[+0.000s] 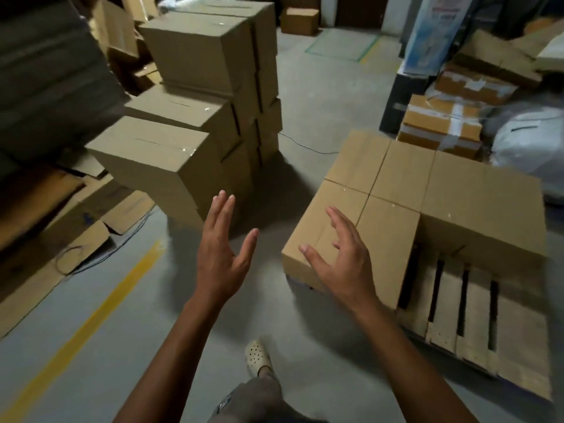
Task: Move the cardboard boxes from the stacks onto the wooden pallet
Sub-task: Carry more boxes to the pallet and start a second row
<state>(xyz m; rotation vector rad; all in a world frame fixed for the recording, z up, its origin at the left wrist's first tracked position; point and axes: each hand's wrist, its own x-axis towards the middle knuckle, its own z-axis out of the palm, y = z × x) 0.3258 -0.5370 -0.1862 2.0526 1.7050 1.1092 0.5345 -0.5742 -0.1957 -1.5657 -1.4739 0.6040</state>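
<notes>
Stacks of plain taped cardboard boxes [171, 160] rise at the left, stepping higher toward the back. At the right, a wooden pallet [476, 328] holds several boxes [406, 190] packed side by side, with bare slats at its near end. My left hand [222, 251] is raised with straight fingers between the stacks and the pallet and holds nothing. My right hand [341, 264] hovers with spread fingers over the nearest pallet box [323, 221]; whether it touches the box I cannot tell.
Flattened cardboard [76, 227] and a cable litter the floor at the left beside a yellow floor line [100, 303]. Taped boxes [442, 123] and a white bag [531, 148] sit behind the pallet. My foot [258, 357] is on the grey concrete floor.
</notes>
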